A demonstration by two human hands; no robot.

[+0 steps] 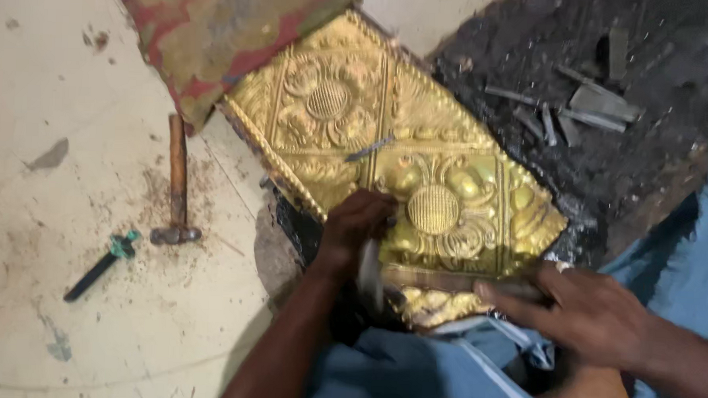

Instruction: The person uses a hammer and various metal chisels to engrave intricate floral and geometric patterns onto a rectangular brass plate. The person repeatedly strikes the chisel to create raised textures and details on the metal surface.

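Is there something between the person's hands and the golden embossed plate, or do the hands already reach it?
Nothing visible is in the way. The left hand grips a tool on the golden plate, and the right hand rests at its lower edge on a dark bar.

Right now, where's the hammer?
In the head view the hammer lies on the pale floor at left, handle up, head down, between the embossed gold panel and a small dark green-tipped tool.

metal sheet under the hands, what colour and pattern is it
Golden, embossed with flower medallions and ribbed borders, on the metal sheet; clearest in the head view.
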